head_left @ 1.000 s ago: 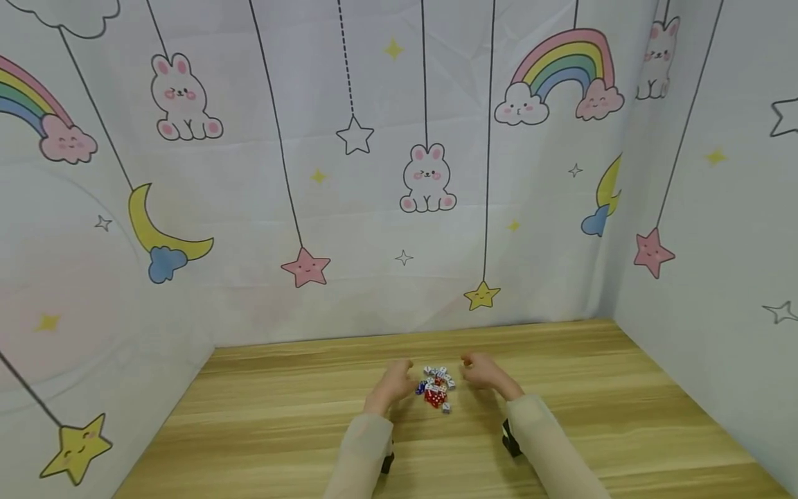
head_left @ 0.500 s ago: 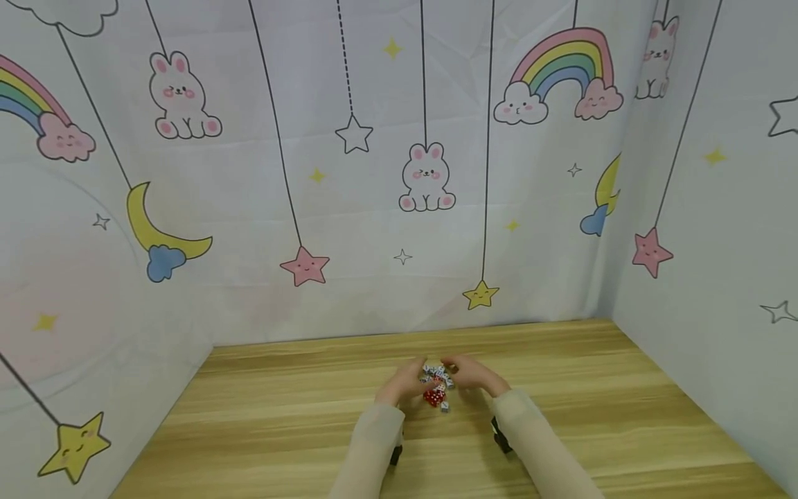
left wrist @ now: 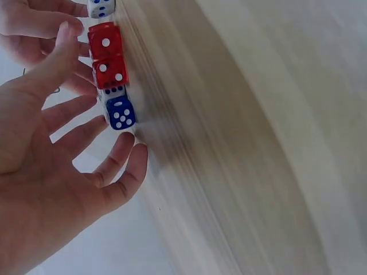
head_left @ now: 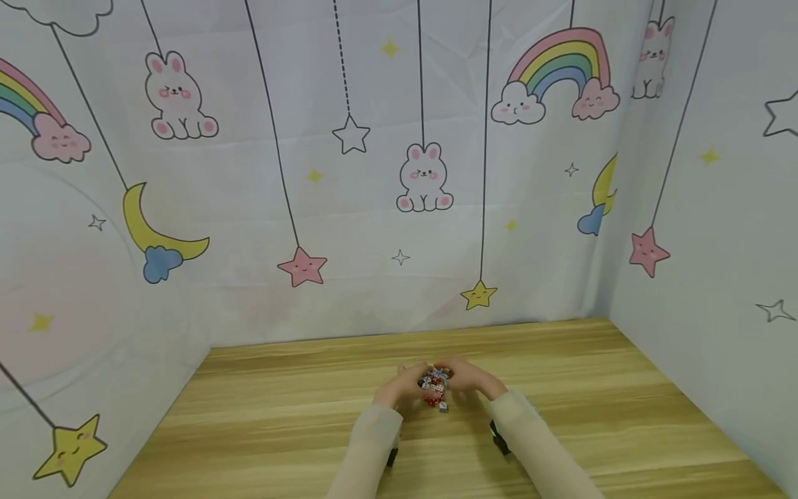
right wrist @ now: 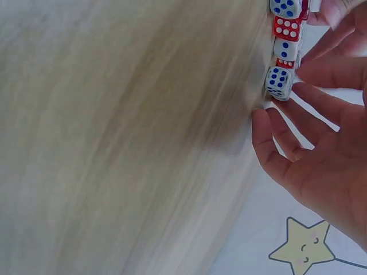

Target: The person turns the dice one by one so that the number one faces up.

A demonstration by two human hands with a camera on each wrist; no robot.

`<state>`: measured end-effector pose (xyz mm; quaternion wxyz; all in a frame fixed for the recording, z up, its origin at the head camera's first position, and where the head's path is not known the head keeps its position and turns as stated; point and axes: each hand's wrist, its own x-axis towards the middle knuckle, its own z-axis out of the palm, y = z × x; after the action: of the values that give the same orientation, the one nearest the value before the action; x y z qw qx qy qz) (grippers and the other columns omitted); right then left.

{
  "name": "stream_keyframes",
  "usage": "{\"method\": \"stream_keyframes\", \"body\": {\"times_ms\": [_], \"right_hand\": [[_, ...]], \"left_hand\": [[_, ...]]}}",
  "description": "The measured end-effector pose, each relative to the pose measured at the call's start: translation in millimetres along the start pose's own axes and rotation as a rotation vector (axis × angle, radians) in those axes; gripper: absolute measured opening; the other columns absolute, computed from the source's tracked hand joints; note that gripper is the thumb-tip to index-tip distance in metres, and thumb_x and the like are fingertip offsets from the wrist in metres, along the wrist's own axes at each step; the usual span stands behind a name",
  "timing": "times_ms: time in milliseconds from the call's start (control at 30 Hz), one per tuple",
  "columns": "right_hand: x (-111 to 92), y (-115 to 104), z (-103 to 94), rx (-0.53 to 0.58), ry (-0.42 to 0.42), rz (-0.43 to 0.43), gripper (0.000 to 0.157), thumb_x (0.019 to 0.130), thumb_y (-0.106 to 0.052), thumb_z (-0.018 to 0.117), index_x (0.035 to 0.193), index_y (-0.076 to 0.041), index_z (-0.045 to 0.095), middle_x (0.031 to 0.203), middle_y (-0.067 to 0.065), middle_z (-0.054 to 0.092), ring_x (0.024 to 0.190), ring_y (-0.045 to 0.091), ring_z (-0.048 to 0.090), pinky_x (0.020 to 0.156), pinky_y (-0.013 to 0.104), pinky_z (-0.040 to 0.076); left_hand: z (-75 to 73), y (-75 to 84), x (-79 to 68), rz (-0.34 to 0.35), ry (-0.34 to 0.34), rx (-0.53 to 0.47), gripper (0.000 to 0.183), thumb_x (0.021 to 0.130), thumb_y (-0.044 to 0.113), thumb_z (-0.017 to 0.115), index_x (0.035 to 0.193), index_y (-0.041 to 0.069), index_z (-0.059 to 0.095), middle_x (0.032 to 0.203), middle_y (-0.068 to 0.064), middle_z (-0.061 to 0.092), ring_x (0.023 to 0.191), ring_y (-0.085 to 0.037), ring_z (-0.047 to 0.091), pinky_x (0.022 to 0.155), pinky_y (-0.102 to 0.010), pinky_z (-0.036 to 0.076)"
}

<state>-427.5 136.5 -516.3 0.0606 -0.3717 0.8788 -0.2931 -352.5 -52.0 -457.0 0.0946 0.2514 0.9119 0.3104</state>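
Note:
Small dice [head_left: 434,380] lie bunched on the table between my two hands in the head view. My left hand [head_left: 401,387] curves around their left side, fingers spread and loosely bent. In the left wrist view, its fingertips are right at a blue die [left wrist: 120,113], near two red dice [left wrist: 105,41]. From the right, my right hand [head_left: 469,377] cups the cluster with relaxed fingers. The right wrist view has its fingertips right by a white die with blue pips [right wrist: 278,82], beside a red die [right wrist: 287,27]. One white die [head_left: 443,407] sits at the near edge of the bunch.
The wood-grain table [head_left: 280,416] spreads out around the hands. A white cloth wall [head_left: 361,208] printed with rabbits, stars and rainbows rises behind it, with similar walls at left and right. Dark bands are under both sleeves.
Both hands have come inward from either side of the dice and now close around them. The bunch has become tighter over the last second.

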Motion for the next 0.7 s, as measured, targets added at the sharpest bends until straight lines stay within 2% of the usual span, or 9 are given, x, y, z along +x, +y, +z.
{"method": "stream_keyframes", "body": {"times_ms": [67,133,200,300,400,567,600,700], "right_hand": [[-11,-37,-12.6,0.045,-0.02,0.056,0.049,0.074,-0.006,0.057,0.122,0.002,0.05,0.119,0.021,0.055,0.103,0.034,0.054,0.082,0.044,0.048],[-20,-58,-19.1,0.047,-0.028,0.053,0.049,0.074,-0.006,0.056,0.121,0.009,0.048,0.118,0.027,0.052,0.103,0.04,0.052,0.082,0.047,0.047],[-25,-70,-22.7,0.05,-0.049,0.084,0.054,0.073,-0.005,0.057,0.124,0.01,0.044,0.122,0.028,0.048,0.107,0.042,0.049,0.086,0.049,0.045],[-31,-79,-25.6,0.047,-0.088,0.156,0.064,0.073,-0.008,0.06,0.13,0.006,0.037,0.13,0.026,0.043,0.114,0.041,0.046,0.092,0.05,0.041],[-34,-80,-25.8,0.057,-0.121,0.218,0.075,0.073,-0.015,0.068,0.136,0.001,0.031,0.135,0.022,0.039,0.118,0.038,0.044,0.096,0.05,0.038],[-35,-80,-24.6,0.041,-0.13,0.214,0.089,0.068,-0.023,0.076,0.138,-0.001,0.027,0.135,0.019,0.04,0.123,0.036,0.039,0.102,0.053,0.029],[-36,-81,-24.5,0.029,-0.126,0.207,0.089,0.067,-0.024,0.077,0.138,0.0,0.028,0.135,0.019,0.041,0.124,0.036,0.039,0.103,0.054,0.027],[-37,-81,-24.0,0.02,-0.103,0.182,0.084,0.065,-0.022,0.077,0.134,0.002,0.035,0.131,0.019,0.045,0.12,0.036,0.042,0.103,0.054,0.028]], "left_hand": [[-0.7,-1.1,-1.5,0.008,-0.011,-0.031,0.06,0.073,0.016,0.072,0.125,0.001,0.046,0.132,-0.018,0.045,0.127,-0.036,0.034,0.107,-0.059,0.007],[-1.3,-2.1,-2.6,0.006,-0.014,-0.03,0.067,0.066,0.016,0.078,0.124,0.003,0.047,0.129,-0.015,0.048,0.125,-0.037,0.036,0.106,-0.058,0.011],[-1.4,-3.0,-3.3,-0.009,-0.013,-0.031,0.073,0.061,0.015,0.081,0.124,0.005,0.047,0.127,-0.012,0.05,0.123,-0.036,0.038,0.107,-0.055,0.017],[-1.6,-2.5,-3.6,-0.032,-0.007,-0.006,0.079,0.058,0.011,0.082,0.127,0.004,0.045,0.129,-0.013,0.048,0.122,-0.035,0.039,0.103,-0.05,0.029],[-1.4,-1.5,-2.9,-0.049,0.0,0.024,0.083,0.057,0.006,0.082,0.129,0.001,0.042,0.132,-0.015,0.045,0.121,-0.034,0.041,0.102,-0.046,0.033],[1.4,-2.7,-0.7,-0.057,0.023,0.067,0.081,0.058,0.004,0.081,0.13,0.002,0.043,0.132,-0.017,0.044,0.12,-0.033,0.042,0.1,-0.045,0.036],[2.2,-3.7,-0.1,-0.047,0.034,0.072,0.079,0.058,0.004,0.08,0.129,0.001,0.044,0.131,-0.018,0.045,0.119,-0.034,0.043,0.1,-0.045,0.036],[4.1,-6.2,1.2,-0.009,0.07,0.086,0.069,0.059,0.004,0.079,0.122,-0.001,0.05,0.123,-0.019,0.049,0.112,-0.033,0.048,0.096,-0.044,0.039]]}}
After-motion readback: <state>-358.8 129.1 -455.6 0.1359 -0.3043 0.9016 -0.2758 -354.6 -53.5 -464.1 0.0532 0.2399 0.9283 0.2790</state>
